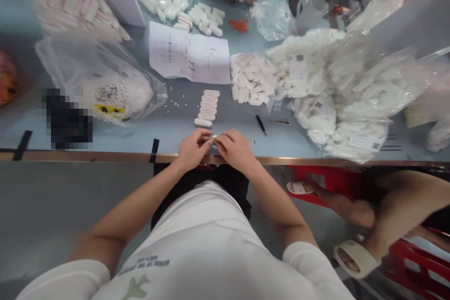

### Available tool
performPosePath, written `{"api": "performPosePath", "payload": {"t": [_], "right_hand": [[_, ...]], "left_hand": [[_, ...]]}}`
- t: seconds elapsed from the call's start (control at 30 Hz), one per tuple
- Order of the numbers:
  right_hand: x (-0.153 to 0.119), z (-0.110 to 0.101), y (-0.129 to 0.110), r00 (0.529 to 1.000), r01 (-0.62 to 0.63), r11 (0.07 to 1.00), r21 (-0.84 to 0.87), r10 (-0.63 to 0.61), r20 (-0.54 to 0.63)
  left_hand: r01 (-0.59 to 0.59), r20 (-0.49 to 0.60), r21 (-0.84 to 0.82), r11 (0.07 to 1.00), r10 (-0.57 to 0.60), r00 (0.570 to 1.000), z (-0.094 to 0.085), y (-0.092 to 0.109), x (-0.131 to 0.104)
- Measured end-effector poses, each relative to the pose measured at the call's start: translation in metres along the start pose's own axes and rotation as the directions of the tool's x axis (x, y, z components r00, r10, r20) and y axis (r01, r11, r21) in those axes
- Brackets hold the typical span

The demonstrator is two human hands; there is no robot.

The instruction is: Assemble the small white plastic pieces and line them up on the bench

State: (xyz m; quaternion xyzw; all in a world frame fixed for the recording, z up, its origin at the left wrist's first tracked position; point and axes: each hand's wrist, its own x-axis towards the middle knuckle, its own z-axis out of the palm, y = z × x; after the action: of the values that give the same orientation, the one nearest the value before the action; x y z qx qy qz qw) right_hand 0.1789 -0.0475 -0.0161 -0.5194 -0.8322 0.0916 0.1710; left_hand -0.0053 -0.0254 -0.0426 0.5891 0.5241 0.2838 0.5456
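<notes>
Because loose bits are easily lost, the large clear bag (149, 85) at your far left probably serves as a holder for the white contents slumped inside it. Just right of it, tiny white bits (176, 102) lie scattered on the table (123, 139), perhaps spilled within reach on purpose. Beyond them the printed sheet (190, 51) lies spread flat, likely so you can read it while both hands work. Your left hand (194, 149) is pinched, thumb and fingers at a small white piece (213, 138), near the table's front edge; most of it is hidden. Just past it, white strips (208, 105) lie side by side in a column, seemingly for easy counting. Your right hand (235, 149) pinches the same piece from the other side, presumably to steady it. Farther right sit an opened-looking bag of white pieces (253, 77) and, nearer you, a slim black tool (260, 124), perhaps a pen, set down handily.
</notes>
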Motion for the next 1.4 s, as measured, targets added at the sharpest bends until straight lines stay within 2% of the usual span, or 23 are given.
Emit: {"api": "performPosePath", "payload": {"t": [0.2, 0.4, 0.53, 0.87, 1.13, 1.3, 1.4], "right_hand": [[0.002, -0.001, -0.004, 0.996, -0.053, 0.998, -0.041, 0.056, 0.069], [0.003, 0.000, -0.008, 0.996, -0.068, 0.992, -0.108, 0.074, 0.048], [0.002, 0.002, -0.009, 0.998, -0.037, 0.996, -0.086, 0.042, 0.057], [0.004, -0.003, -0.005, 0.995, -0.015, 0.999, 0.049, 0.010, 0.103], [0.004, -0.005, -0.004, 0.994, -0.030, 0.998, 0.049, 0.025, 0.104], [0.003, -0.009, 0.005, 0.996, -0.051, 0.995, -0.089, 0.057, 0.074], [0.003, -0.011, 0.012, 0.991, -0.008, 0.979, -0.206, 0.035, 0.132]], "left_hand": [[0.062, 0.021, -0.102, 0.993, -0.060, 0.998, -0.002, 0.010, -0.002], [0.073, 0.000, -0.086, 0.994, -0.074, 0.997, 0.000, 0.012, -0.003], [0.074, -0.008, -0.053, 0.996, -0.074, 0.997, 0.000, 0.011, -0.003], [0.083, 0.028, -0.102, 0.991, -0.081, 0.996, -0.001, 0.014, -0.003], [0.058, 0.027, -0.062, 0.996, -0.056, 0.998, 0.000, 0.017, -0.003], [0.056, 0.018, -0.078, 0.995, -0.054, 0.998, 0.001, 0.011, -0.003], [0.032, 0.006, -0.035, 0.999, -0.032, 0.999, 0.002, 0.007, -0.003]]}}
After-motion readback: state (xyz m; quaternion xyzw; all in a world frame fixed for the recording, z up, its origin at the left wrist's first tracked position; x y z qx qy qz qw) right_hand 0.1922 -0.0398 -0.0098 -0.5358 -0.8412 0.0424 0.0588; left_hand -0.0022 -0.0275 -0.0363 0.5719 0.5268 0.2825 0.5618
